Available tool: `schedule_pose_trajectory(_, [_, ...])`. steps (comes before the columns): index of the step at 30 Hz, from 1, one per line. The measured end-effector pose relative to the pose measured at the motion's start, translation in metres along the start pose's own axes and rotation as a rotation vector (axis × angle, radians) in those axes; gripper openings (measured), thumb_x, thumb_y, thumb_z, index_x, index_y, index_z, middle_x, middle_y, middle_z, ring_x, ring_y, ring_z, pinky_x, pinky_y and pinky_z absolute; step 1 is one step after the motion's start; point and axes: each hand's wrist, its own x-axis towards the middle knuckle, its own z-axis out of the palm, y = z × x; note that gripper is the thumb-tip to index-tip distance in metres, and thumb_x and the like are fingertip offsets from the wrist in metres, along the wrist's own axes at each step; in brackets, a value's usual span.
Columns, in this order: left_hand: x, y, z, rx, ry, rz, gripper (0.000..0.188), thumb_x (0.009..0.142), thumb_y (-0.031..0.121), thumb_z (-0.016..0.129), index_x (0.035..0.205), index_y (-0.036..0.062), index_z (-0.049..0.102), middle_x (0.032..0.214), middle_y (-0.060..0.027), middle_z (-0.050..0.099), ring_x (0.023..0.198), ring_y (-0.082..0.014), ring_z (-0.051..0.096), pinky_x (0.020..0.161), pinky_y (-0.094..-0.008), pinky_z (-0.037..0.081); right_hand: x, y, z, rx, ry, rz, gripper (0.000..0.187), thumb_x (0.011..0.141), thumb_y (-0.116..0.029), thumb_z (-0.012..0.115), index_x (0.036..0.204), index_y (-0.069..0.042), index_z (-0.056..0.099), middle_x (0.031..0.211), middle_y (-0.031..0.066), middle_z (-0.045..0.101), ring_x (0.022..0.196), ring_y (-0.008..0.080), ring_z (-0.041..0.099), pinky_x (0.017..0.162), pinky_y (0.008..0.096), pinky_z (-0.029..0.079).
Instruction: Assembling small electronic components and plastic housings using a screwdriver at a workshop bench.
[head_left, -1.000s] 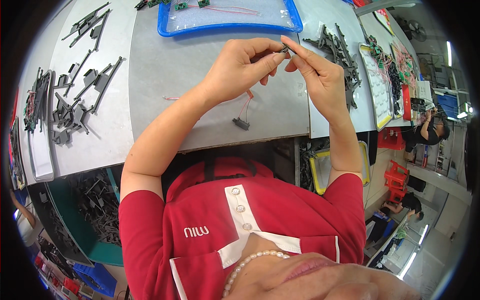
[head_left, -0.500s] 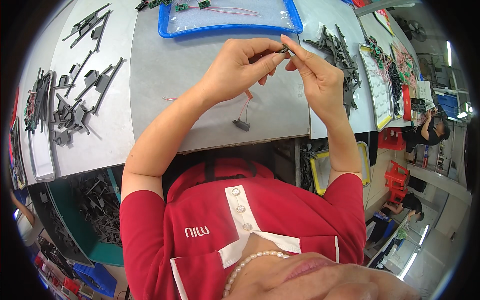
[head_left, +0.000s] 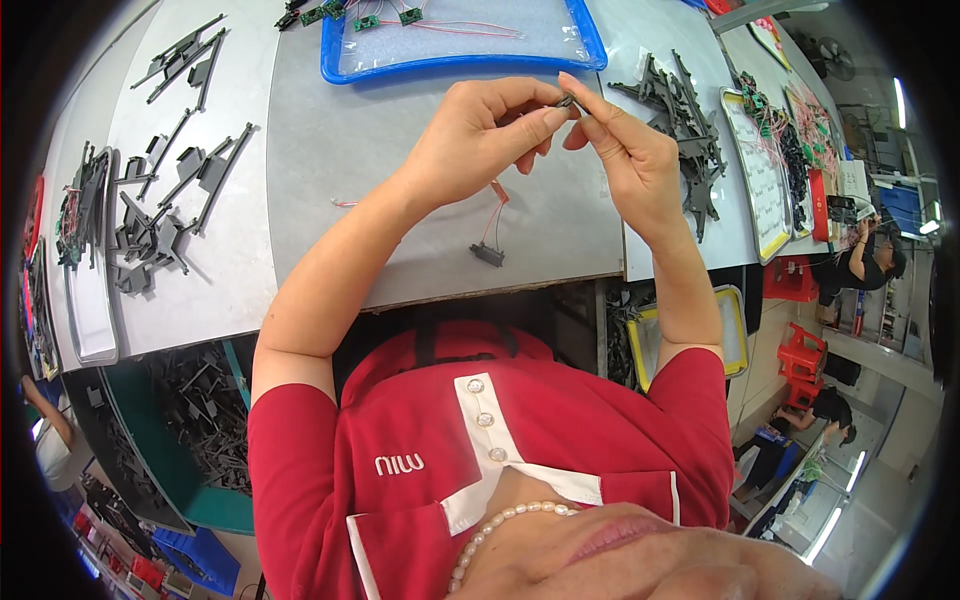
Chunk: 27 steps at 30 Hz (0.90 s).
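Note:
A small dark piece (head_left: 566, 101) is pinched between the fingertips of my two hands, just short of the blue tray. It is too small and too covered for its kind to show. My left hand (head_left: 478, 130) grips it from the left with thumb and forefinger. From the right, my right hand (head_left: 638, 160) meets it with bent fingers. On the grey table below them lies a small black block (head_left: 487, 254) with thin wires (head_left: 496, 220) running up to a reddish bit. Part of that wire passes behind my left forearm.
A blue-rimmed tray (head_left: 465, 70) with green circuit boards (head_left: 368, 22) and pink wires is at the far edge. Black plastic frames lie in groups at left (head_left: 160, 225) and right (head_left: 690, 135). A yellow-rimmed tray (head_left: 770, 235) stands farther right. Below left is a bin (head_left: 200, 495) of black parts.
My right fingers have shifted slightly around the small dark piece. The whole view has moved a little; both hands stay together at the same place.

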Motion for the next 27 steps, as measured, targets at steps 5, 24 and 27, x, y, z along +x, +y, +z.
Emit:
schedule_pose_trajectory(5, [0.000, -0.003, 0.000, 0.031, -0.031, 0.041, 0.025, 0.092, 0.020, 0.058, 0.105, -0.0009, 0.062, 0.070, 0.0006, 0.057, 0.059, -0.0046, 0.052, 0.052, -0.0197, 0.042, -0.001, -0.002, -0.003, -0.038, -0.022, 0.004, 0.034, 0.093, -0.009, 0.051, 0.126, -0.017, 0.058, 0.079, 0.0064, 0.065, 0.067, 0.0115, 0.058, 0.059, 0.0236, 0.045])
schedule_pose_trajectory(24, [-0.002, 0.003, 0.000, 0.004, -0.105, -0.040, 0.027, 0.095, 0.016, 0.052, 0.115, -0.0015, 0.059, 0.075, -0.0005, 0.056, 0.062, -0.0058, 0.051, 0.057, -0.0197, 0.043, -0.003, -0.009, -0.013, -0.096, -0.078, 0.142, 0.035, 0.093, -0.009, 0.051, 0.125, -0.018, 0.059, 0.080, 0.0065, 0.065, 0.065, 0.0100, 0.056, 0.058, 0.0230, 0.044])
schedule_pose_trajectory(27, [-0.003, 0.003, 0.001, 0.043, -0.099, -0.029, 0.027, 0.095, 0.016, 0.052, 0.115, -0.0011, 0.059, 0.075, 0.0000, 0.055, 0.062, -0.0053, 0.050, 0.058, -0.0193, 0.043, -0.005, -0.013, -0.010, -0.156, -0.022, 0.088, 0.035, 0.093, -0.009, 0.051, 0.126, -0.018, 0.059, 0.077, 0.0063, 0.063, 0.066, 0.0090, 0.056, 0.059, 0.0224, 0.044])
